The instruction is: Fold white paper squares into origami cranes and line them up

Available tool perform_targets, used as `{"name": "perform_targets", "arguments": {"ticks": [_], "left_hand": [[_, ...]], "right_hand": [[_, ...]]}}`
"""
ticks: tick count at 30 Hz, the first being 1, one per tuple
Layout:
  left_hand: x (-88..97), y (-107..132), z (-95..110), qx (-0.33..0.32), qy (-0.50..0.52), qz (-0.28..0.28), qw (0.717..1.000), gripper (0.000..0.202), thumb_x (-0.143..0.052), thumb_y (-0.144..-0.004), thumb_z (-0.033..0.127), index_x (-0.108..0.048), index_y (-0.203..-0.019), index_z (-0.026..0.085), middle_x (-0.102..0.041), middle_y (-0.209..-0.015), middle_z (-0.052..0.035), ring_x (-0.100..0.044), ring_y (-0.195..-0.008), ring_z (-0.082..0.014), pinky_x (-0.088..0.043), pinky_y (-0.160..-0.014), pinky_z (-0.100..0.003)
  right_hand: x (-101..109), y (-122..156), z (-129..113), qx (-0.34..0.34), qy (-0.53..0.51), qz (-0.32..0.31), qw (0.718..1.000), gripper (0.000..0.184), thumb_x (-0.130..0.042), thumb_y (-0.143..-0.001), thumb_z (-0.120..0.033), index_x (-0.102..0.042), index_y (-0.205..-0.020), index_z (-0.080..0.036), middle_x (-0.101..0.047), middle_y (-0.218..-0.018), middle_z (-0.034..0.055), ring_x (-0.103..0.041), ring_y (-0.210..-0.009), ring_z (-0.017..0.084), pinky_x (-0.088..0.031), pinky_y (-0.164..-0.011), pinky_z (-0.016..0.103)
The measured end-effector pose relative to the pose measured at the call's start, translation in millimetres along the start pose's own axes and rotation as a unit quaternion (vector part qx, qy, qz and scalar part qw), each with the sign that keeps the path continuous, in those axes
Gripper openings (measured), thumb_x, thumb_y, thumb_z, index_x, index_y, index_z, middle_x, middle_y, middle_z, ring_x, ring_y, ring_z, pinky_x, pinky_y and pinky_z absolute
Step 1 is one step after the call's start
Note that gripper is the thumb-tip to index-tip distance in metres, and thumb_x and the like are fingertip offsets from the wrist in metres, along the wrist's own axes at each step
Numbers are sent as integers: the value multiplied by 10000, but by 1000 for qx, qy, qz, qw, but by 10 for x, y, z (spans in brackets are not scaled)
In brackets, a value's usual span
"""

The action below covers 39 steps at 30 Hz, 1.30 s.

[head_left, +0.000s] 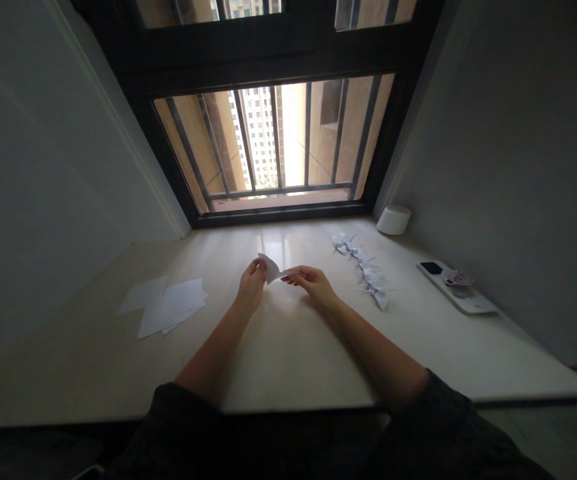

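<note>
Left grip: the left hand [252, 283] is nearly closed, with thumb and fingers pinching one side of a folded piece of white paper [269, 268]; it is raised a little above the worktop.

Right grip: the right hand [313, 283] is nearly closed, its fingertips [291, 275] pinching the pointed end of the same paper from the other side.

Held paper: between the two hands, at the middle of the frame, off the worktop. It is an angular folded shape with its wider part tilted upward; the exact folds are too small to tell.

Worktop: a glossy cream surface [288, 353] runs from the person to the window and carries everything below.

Loose sheets: a small overlapping pile of white paper sheets [171, 307] lies flat at the left of the frame, well apart from the left hand.

Folded pieces: a line of small folded white paper pieces [363, 270] runs diagonally to the right of the right hand, with some pieces touching one another.

Far right: a white cylindrical container [393, 220] stands near the wall. Nearer lies a flat white device [468, 297] with a black rectangle at one end and a small round printed item [457, 277] on top.

Background: a dark-framed window with metal bars [273, 140] fills the upper middle of the frame.

Sleeves: dark sleeves [443, 413] cover the person's arms above the forearms at the bottom of the frame.
</note>
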<state>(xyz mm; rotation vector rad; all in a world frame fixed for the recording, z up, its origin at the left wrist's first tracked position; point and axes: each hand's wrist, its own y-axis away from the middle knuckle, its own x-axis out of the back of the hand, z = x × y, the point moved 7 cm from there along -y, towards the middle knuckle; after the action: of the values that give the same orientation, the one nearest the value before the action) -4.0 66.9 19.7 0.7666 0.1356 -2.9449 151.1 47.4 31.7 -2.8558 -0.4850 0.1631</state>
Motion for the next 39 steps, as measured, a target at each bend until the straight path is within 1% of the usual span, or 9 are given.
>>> {"name": "perform_targets", "arguments": {"ticks": [5, 8, 11, 16, 22, 24, 28, 34, 39], "left_hand": [[102, -11, 69, -24, 21, 64, 997, 347, -745, -603, 368, -582, -842, 176, -627, -785, -9, -576, -700, -98, -438, -724, -240], [199, 12, 116, -44, -44, 117, 991, 378, -742, -596, 396, -610, -865, 167, -640, -784, -28, -579, -699, -109, -435, -732, -253], [244, 39, 158, -61, -107, 138, 983, 380, -734, -591, 431, -641, -826, 149, -647, -778, -43, -580, -719, -121, -431, -748, -266], [239, 63, 168, -60, -170, 131, 975, 347, -700, -611, 474, -663, -767, 166, -628, -754, -25, -567, -733, -122, -416, -678, -232], [151, 78, 152, -61, -192, 91, 975, 349, -685, -631, 497, -623, -735, 169, -552, -601, 19, -496, -524, -73, -391, -514, -190], [74, 101, 151, -55, -189, 56, 979, 373, -674, -641, 516, -602, -744, 164, -567, -573, 15, -535, -512, -89, -428, -528, -207], [-37, 157, 159, -43, -184, 14, 982, 405, -672, -647, 527, -581, -772, 153, -682, -686, -64, -656, -631, -179, -508, -647, -309], [16, 131, 121, -38, -160, 38, 986, 406, -706, -625, 496, -586, -766, 135, -699, -710, -85, -678, -698, -198, -519, -756, -366], [82, 94, 83, -36, -143, 59, 987, 400, -720, -621, 470, -584, -776, 127, -688, -723, -73, -678, -728, -188, -510, -768, -341]], "right_hand": [[202, -27, 92, -13, 20, 90, 996, 369, -575, -733, -536, -695, -756, -188, -716, -778, 66, -620, -710, 168, -435, -668, 293], [288, -23, 156, -36, 5, 124, 992, 373, -581, -727, -534, -698, -721, -180, -712, -746, 67, -613, -672, 158, -430, -643, 281], [346, -7, 207, -62, -22, 160, 985, 351, -631, -687, -518, -702, -709, -176, -707, -723, 64, -605, -641, 146, -425, -621, 268], [425, 23, 219, -87, -74, 217, 969, 340, -695, -618, -501, -701, -722, -177, -718, -787, 80, -637, -706, 167, -435, -618, 264], [507, 61, 115, -57, -35, 263, 962, 397, -661, -643, -551, -680, -643, -154, -715, -739, 116, -657, -709, 210, -452, -595, 287], [525, 66, 103, -47, -18, 270, 962, 407, -652, -649, -560, -677, -642, -154, -715, -735, 117, -659, -705, 215, -460, -597, 294], [563, 55, 118, -32, 7, 282, 959, 416, -644, -650, -570, -680, -654, -155, -712, -719, 111, -653, -690, 214, -469, -593, 298], [605, 31, 126, -10, 24, 289, 957, 355, -694, -615, -517, -696, -650, -164, -693, -650, 72, -629, -644, 192, -451, -594, 291], [588, 37, 79, 17, 57, 279, 958, 345, -703, -598, -513, -698, -630, -169, -685, -645, 53, -597, -617, 170, -433, -596, 286]]}}
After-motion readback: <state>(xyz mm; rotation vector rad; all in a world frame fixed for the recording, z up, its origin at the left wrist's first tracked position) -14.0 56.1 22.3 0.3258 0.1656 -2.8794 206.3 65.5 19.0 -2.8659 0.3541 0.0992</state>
